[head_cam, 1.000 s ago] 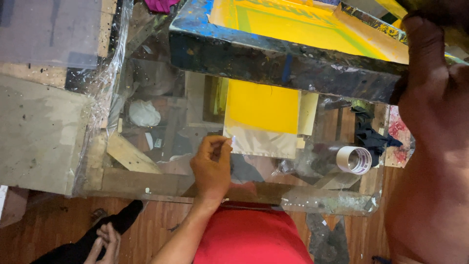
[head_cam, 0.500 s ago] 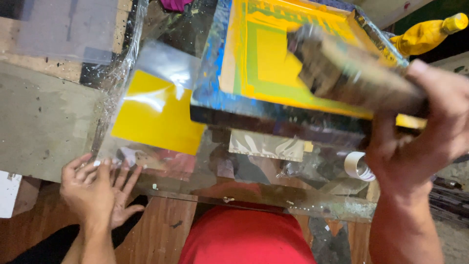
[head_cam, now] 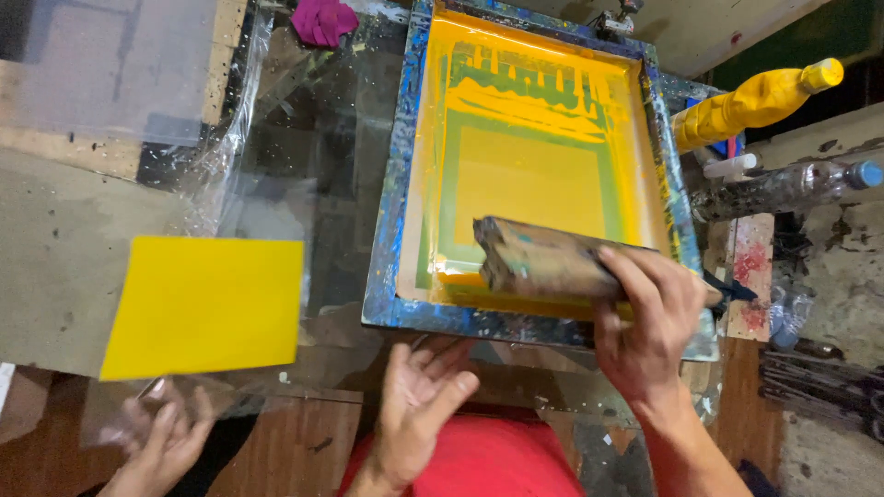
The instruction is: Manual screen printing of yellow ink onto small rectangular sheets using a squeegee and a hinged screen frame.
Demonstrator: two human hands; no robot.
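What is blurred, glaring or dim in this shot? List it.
Head view: the yellow sheet and the other person's hand are motion-smeared; the clear film throws hazy glare; the screen frame and squeegee are fairly sharp; the right edge lies dim.

Three hands are counted — the right hand (head_cam: 645, 322), the left hand (head_cam: 419, 405) and another person's hand (head_cam: 161, 442). One printing screen (head_cam: 534, 175) and one squeegee (head_cam: 552, 258) are seen. One yellow sheet (head_cam: 207, 304) is counted, one magenta rag (head_cam: 324, 20), and bottles — one yellow bottle (head_cam: 750, 101), one clear bottle (head_cam: 783, 189).
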